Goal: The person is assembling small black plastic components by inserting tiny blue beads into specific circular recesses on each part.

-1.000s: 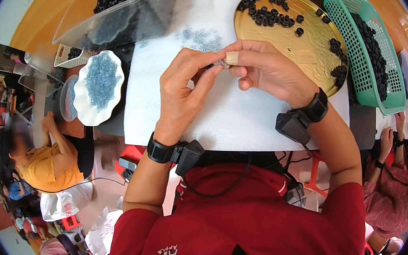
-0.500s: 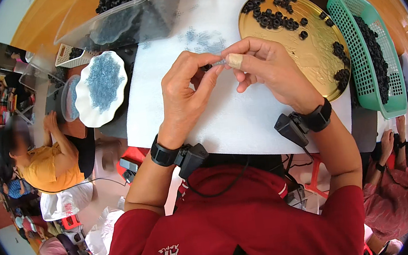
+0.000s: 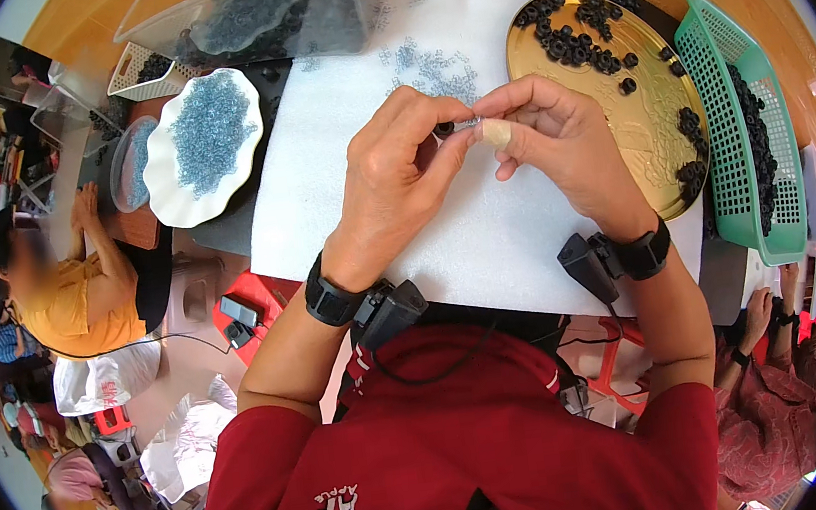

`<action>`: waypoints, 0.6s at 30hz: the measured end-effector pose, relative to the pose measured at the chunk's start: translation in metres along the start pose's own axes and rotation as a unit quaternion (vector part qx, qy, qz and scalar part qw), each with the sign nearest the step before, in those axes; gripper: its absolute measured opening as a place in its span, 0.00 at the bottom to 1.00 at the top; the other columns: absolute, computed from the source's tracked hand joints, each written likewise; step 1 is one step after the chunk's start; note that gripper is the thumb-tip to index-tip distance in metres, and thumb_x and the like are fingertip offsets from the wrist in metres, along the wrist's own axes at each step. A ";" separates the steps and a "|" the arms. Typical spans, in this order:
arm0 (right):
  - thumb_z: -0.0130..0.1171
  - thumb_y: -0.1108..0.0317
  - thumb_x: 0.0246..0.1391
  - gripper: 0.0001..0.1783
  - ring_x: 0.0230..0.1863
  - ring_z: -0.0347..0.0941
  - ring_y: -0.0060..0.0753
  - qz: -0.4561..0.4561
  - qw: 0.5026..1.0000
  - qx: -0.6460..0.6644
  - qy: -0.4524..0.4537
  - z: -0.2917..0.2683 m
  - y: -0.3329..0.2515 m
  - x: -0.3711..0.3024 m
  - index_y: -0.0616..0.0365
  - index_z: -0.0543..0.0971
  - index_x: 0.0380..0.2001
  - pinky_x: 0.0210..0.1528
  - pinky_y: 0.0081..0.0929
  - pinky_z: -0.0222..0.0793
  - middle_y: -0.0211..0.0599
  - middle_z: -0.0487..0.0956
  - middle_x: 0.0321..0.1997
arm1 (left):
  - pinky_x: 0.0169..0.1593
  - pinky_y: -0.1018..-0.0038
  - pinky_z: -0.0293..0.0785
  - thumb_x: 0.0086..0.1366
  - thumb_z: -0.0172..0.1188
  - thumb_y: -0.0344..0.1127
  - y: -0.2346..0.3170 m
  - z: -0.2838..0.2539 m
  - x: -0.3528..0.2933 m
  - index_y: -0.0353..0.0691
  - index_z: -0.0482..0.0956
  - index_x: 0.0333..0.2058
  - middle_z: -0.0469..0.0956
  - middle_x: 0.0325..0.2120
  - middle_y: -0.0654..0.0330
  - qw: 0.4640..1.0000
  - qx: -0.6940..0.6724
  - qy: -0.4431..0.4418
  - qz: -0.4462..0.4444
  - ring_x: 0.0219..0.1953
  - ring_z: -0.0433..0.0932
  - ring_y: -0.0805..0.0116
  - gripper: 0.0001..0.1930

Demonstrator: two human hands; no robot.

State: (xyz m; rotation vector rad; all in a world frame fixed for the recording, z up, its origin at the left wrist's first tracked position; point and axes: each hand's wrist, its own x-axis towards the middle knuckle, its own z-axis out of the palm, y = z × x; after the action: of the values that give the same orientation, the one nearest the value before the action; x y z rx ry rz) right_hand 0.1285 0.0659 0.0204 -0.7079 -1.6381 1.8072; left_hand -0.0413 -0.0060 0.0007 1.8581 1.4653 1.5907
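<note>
Above the white foam sheet (image 3: 332, 203), my two hands meet fingertip to fingertip. My left hand (image 3: 389, 177) is closed in a pinch, with a small black ring-shaped part (image 3: 444, 129) showing between finger and thumb. My right hand (image 3: 562, 152), a tan bandage on its thumb, pinches a tiny clear piece (image 3: 476, 120) against that part; fingers cover most of both. Loose clear bluish pieces (image 3: 432, 66) lie scattered on the sheet beyond my hands. To the right, a round gold tray (image 3: 638, 113) carries several black ring-shaped parts (image 3: 581, 49).
A white scalloped dish (image 3: 159, 188) heaped with clear pieces stands left. Behind it are a small white basket (image 3: 127, 70) and a transparent bin (image 3: 356, 19). A green basket (image 3: 717, 139) of black parts borders the right. A person in yellow (image 3: 95, 291) sits at left.
The whole view has shifted slightly, with the table things displaced in the picture. My hands stay pinched together; the clear piece now sits closer to the black part, which shows more.
</note>
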 end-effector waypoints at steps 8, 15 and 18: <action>0.59 0.69 0.57 0.12 0.28 0.70 0.14 0.021 0.999 0.004 0.050 -0.005 -0.006 0.002 0.64 0.77 0.42 0.31 0.15 0.71 0.29 0.77 0.32 | 0.28 0.85 0.66 0.58 0.64 0.27 0.003 -0.002 -0.001 0.38 0.79 0.39 0.73 0.29 0.66 0.994 -0.024 -0.044 -0.100 0.25 0.71 0.82 0.10; 0.59 0.64 0.57 0.14 0.24 0.66 0.13 0.099 0.986 0.115 0.063 -0.007 -0.006 0.005 0.61 0.78 0.42 0.27 0.15 0.67 0.25 0.76 0.29 | 0.23 0.82 0.64 0.57 0.65 0.27 0.001 0.004 0.001 0.37 0.79 0.39 0.72 0.26 0.63 0.995 -0.061 -0.021 -0.082 0.20 0.67 0.79 0.11; 0.60 0.63 0.57 0.14 0.23 0.66 0.13 0.114 0.985 0.116 0.048 -0.004 -0.005 0.005 0.61 0.78 0.41 0.27 0.15 0.67 0.24 0.74 0.27 | 0.23 0.82 0.64 0.57 0.64 0.28 0.000 0.004 0.000 0.36 0.78 0.38 0.72 0.26 0.63 0.995 -0.063 -0.026 -0.077 0.20 0.67 0.79 0.10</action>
State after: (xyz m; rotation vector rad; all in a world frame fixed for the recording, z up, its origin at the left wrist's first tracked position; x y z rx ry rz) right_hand 0.1279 0.0727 0.0253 -0.8904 -1.2994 2.0489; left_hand -0.0385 -0.0042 -0.0007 1.6632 1.4148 1.5143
